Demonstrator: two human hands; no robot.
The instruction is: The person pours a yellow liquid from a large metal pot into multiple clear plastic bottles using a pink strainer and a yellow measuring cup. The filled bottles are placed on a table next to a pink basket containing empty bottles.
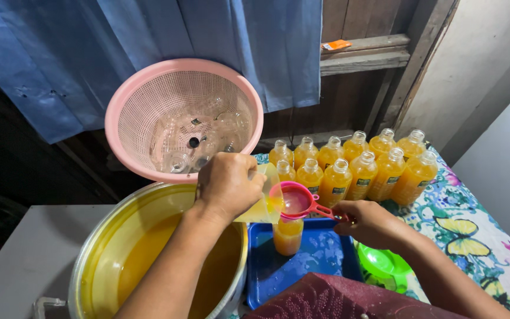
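While the left hand (pixel 226 183) grips a tipped cup (pixel 264 204), the right hand (pixel 373 223) pinches a strainer (pixel 295 201) over the bottle (pixel 288 235) (wet, slippery, likely tippy; hold its middle).

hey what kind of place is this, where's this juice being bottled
Likely a home kitchen or small home workshop, not a factory: a big metal pot of orange liquid, filled bottles lined up on a flowered tablecloth, a cloth curtain against a plank wall.

Glossy pink plastic mesh basket (pixel 126 112) upper left; shiny round metal pot (pixel 87 260) lower left; matt blue cloth curtain (pixel 149 41) up top.
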